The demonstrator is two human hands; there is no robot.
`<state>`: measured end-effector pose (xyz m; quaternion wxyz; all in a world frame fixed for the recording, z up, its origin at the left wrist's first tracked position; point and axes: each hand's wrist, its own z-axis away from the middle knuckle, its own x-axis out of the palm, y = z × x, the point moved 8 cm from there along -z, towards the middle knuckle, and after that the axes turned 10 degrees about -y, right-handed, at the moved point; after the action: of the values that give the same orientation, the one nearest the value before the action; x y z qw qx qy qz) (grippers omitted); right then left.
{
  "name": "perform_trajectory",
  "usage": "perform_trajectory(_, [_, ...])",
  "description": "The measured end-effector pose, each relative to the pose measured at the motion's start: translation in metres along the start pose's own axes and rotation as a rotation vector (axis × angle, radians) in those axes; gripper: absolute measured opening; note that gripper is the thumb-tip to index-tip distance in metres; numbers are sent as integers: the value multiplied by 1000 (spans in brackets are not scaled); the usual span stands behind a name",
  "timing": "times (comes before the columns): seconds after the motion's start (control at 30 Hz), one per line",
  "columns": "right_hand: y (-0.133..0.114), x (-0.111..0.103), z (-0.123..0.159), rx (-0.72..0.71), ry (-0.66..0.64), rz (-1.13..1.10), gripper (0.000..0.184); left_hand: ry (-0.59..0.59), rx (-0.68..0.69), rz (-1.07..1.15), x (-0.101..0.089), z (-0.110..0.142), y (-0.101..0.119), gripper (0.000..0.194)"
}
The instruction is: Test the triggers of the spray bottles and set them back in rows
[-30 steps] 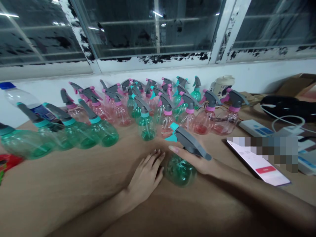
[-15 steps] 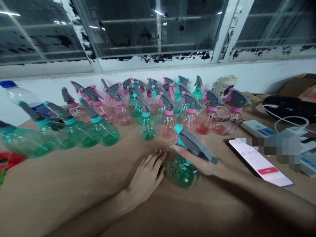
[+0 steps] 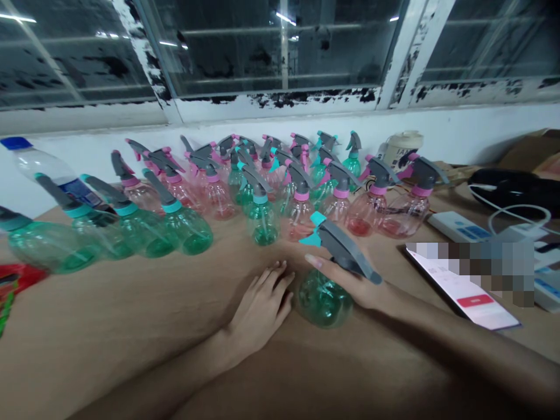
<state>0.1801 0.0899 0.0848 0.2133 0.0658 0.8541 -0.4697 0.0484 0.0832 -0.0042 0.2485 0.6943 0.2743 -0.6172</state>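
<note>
A green spray bottle (image 3: pixel 324 298) with a grey head and turquoise nozzle and trigger stands on the table in front of me. My right hand (image 3: pixel 361 287) is closed around its neck, below the spray head; some of the fingers are hidden behind the bottle. The turquoise trigger sticks out to the left. Just left of the bottle, my left hand (image 3: pixel 261 303) lies palm down on the wooden table (image 3: pixel 131 315), fingers stretched out and holding nothing.
Several green spray bottles (image 3: pixel 186 230) and pink ones (image 3: pixel 221 198) stand in rows ahead, near the wall. A large clear bottle with a blue cap (image 3: pixel 44 166) is at left. On the right lie a lit phone (image 3: pixel 464 291), a power strip (image 3: pixel 459 226) and cables.
The trigger, pulled in under my right hand's fingers before, now stands out to the left. The bottle's head has shifted slightly. My left hand has stayed in place.
</note>
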Motion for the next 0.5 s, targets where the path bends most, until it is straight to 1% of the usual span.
perform_trajectory(0.13, [-2,1,-1,-2,-25,-5,15,-12,-21,19,0,0,-1,36])
perform_trajectory(0.37, [-7,-2,-2,-3,-19,-42,13,-12,-30,47,-2,0,-1,36])
perform_trajectory(0.5, [-11,0,-1,2,-64,-21,5,-19,-21,39,0,-1,-1,35])
